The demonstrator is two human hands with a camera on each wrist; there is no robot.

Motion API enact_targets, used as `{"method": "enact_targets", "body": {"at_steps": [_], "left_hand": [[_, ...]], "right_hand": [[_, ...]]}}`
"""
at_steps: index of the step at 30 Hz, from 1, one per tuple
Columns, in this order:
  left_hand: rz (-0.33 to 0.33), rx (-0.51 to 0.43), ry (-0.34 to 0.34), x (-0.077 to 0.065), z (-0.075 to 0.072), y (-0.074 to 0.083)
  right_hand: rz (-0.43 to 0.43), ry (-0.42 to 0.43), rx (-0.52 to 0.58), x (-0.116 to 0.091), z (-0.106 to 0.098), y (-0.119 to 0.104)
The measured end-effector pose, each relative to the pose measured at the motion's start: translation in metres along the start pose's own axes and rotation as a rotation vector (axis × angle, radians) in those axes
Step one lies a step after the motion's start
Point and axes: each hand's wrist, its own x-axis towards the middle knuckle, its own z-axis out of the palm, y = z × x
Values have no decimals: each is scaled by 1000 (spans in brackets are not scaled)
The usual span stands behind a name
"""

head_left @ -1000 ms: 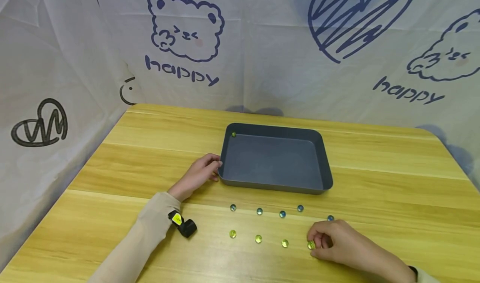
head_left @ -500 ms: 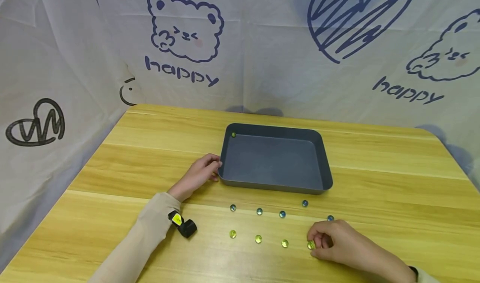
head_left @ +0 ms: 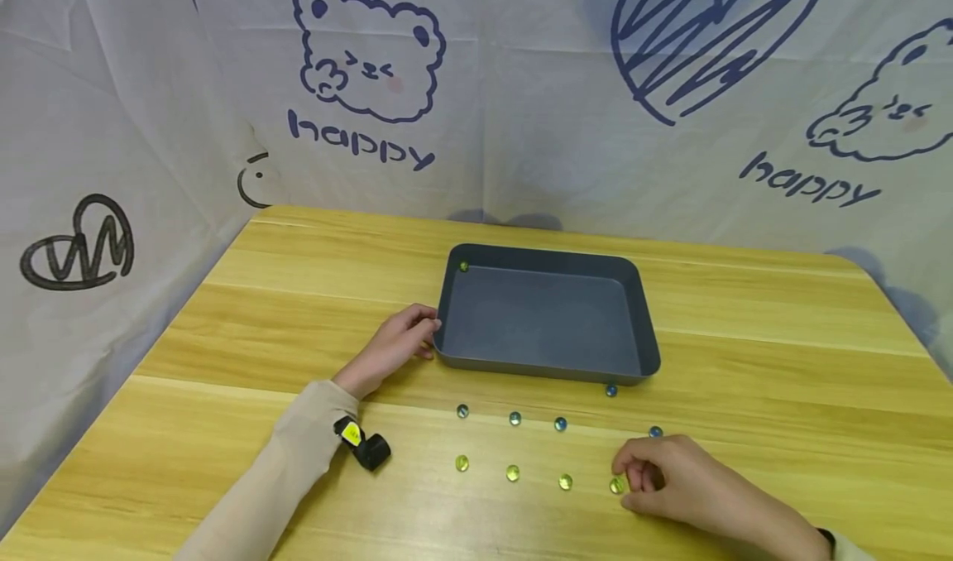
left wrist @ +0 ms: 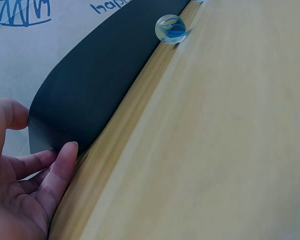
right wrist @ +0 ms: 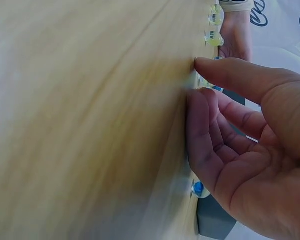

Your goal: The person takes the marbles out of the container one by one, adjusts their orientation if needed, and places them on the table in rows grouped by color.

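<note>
My left hand (head_left: pixel 395 342) rests at the near left corner of a dark grey tray (head_left: pixel 539 370), its fingertips touching the outer wall. Seen from the left wrist, thumb and fingers lie loosely against the tray corner. My right hand (head_left: pixel 677 478) is low over the table, thumb and index finger on either side of a yellow marble (head_left: pixel 616 485). In the right wrist view a gap shows between these fingertips, with the marble partly hidden behind them. More yellow marbles (head_left: pixel 513 473) lie in a row to its left. A blue marble (head_left: pixel 611 390) is at the tray's front wall.
Other blue marbles (head_left: pixel 560 424) form a row between the yellow ones and the tray; one blue marble (head_left: pixel 655 432) lies just beyond the right hand. A small yellow-green marble (head_left: pixel 464 266) is inside the tray's far left corner. A printed white cloth (head_left: pixel 536 131) hangs behind the wooden table (head_left: pixel 782 379).
One blue marble has rolled away from its row, up and slightly right, to the tray's front wall. The right hand has shifted slightly right while the yellow marble stayed. The left hand is still.
</note>
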Motion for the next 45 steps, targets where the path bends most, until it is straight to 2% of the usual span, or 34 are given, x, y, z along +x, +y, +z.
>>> {"method": "enact_targets", "body": {"at_steps": [16,22,26,29,32,35,38,45], "left_hand": [[-8,1,-3,-1,0,2],[-2,6,-12,1,0,1],[-1,3,-10,1,0,1],[-2,5,-4,0,0,1],[-5,7,-2,0,0,1],[-5,2,-4,0,0,0],[-6,2,-5,0,0,0],[0,-5,-2,-1,-1,2]], "right_hand": [[2,53,-56,-11,-10,-3],[-76,96,-176,-14,-29,-6],[1,113,-267,-12,-54,-15],[95,168,-338,-7,-73,-22],[129,254,-448,1,-88,-23],[148,290,-503,9,-98,-17],[180,269,-486,13,-103,-5],[225,145,-423,17,-106,18]]}}
